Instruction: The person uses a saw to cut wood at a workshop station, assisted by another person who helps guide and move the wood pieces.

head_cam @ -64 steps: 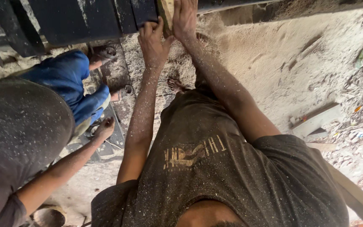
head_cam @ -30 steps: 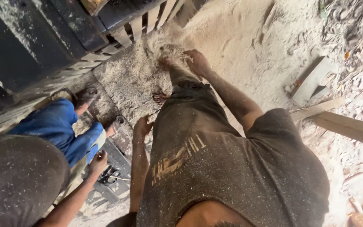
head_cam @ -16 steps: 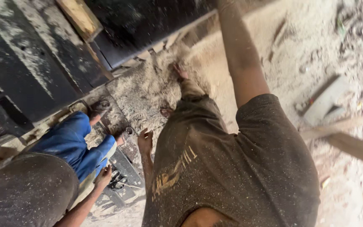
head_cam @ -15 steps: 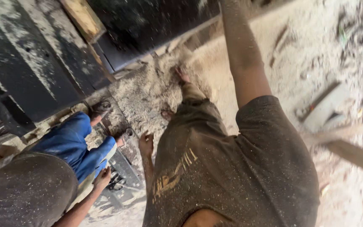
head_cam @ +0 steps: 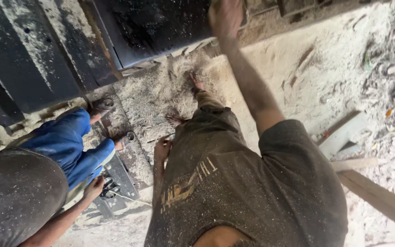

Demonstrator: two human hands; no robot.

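My right hand [head_cam: 225, 16] is stretched up and forward to the lower edge of a big black machine body [head_cam: 161, 27]. It is blurred, so its grip does not show. My left hand [head_cam: 162, 149] hangs by my hip with loose fingers and nothing in it. I wear a dark shirt [head_cam: 234, 183] and dusty trousers, and my bare feet [head_cam: 195, 82] stand on a heap of sawdust [head_cam: 161, 91].
A second person in blue trousers [head_cam: 65, 142] and a dark top stands close at my left, one hand [head_cam: 94, 187] hanging down. A metal floor plate [head_cam: 115, 183] lies between us. At the right, wooden planks [head_cam: 380, 196] and scraps lie on the sawdust-covered ground.
Both my hands were up at the machine two seconds ago. My left hand has dropped to my hip, while my right arm stays raised. The view has swung left.
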